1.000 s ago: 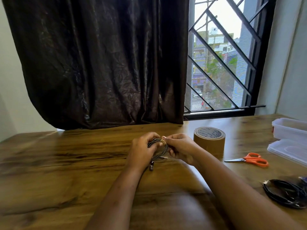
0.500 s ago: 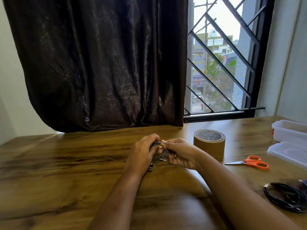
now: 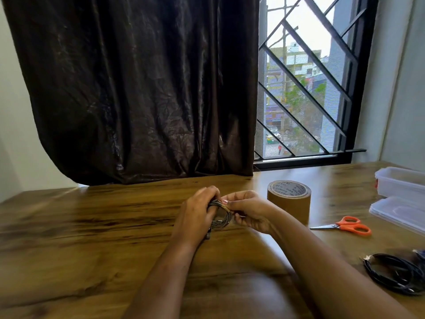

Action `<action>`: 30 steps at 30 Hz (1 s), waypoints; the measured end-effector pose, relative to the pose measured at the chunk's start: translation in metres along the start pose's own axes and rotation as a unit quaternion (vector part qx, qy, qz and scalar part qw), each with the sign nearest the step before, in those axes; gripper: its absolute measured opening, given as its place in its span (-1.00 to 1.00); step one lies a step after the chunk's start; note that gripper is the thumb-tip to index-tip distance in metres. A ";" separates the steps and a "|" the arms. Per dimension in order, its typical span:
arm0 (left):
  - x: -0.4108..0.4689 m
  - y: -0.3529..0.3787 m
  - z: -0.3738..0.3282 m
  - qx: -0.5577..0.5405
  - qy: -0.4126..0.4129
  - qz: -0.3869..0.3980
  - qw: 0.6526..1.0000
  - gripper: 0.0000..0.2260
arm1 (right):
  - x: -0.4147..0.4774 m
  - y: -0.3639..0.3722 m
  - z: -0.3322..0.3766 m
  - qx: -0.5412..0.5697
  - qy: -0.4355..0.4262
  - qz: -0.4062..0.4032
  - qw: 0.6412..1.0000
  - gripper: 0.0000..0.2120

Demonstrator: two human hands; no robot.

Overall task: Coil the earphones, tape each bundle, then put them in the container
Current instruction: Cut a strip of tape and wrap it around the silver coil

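Earphone coil (image 3: 221, 217), a small ring of grey cord, is held between both hands just above the wooden table (image 3: 92, 229), a little to the left of the brown tape roll (image 3: 289, 202). The left hand (image 3: 195, 215) grips the ring's left side with its fingers curled over the loops. A small metal end of the cord hangs out below that hand. The right hand (image 3: 249, 212) pinches the ring's right edge between thumb and fingertips. The strands there look brownish, which may be tape, but the blur is too strong to be sure.

The ring's open face tilts up toward the camera, so any strip has to pass through the hole and around the strands, across the cord's run.

What the next move turns on is the tape roll. It stands on its flat side with the core facing up, just beyond the right hand's knuckles and well away from the left hand. The right hand is therefore the one to reach for it while the left keeps the loops from springing apart.

The orange-handled scissors (image 3: 346, 227) lie further right of the tape roll, blades pointing back toward it. The clear plastic container (image 3: 401, 184) and its lid (image 3: 395, 212) sit beyond the scissors. A black coiled cable (image 3: 391, 273) lies right of the roll on the near side.
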State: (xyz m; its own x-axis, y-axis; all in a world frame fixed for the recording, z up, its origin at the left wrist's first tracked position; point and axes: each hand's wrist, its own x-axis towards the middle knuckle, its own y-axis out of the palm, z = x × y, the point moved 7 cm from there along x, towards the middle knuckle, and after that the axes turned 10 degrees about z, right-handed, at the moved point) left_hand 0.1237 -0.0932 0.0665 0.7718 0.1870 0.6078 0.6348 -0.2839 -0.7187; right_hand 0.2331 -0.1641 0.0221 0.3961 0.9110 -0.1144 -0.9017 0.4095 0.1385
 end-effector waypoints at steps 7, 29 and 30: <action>0.002 0.001 0.008 -0.034 -0.044 -0.007 0.998 -0.79 | -0.003 0.009 0.010 0.006 -0.042 0.057 0.997 -0.90; -0.006 -0.009 0.034 -0.050 -0.198 -0.107 0.973 -0.81 | -0.014 0.030 0.035 -0.275 -0.238 -0.085 0.928 -0.84; -0.007 -0.008 0.035 -0.060 -0.201 -0.102 0.972 -0.81 | -0.013 0.032 0.033 -0.289 -0.234 -0.084 0.925 -0.84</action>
State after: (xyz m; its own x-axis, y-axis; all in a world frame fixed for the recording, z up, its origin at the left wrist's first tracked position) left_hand 0.1145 -0.0589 0.0565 0.5975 0.5969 0.5354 0.7863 -0.3053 -0.5372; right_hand 0.2047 -0.1609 0.0602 0.4490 0.8133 0.3701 -0.7093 0.5763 -0.4059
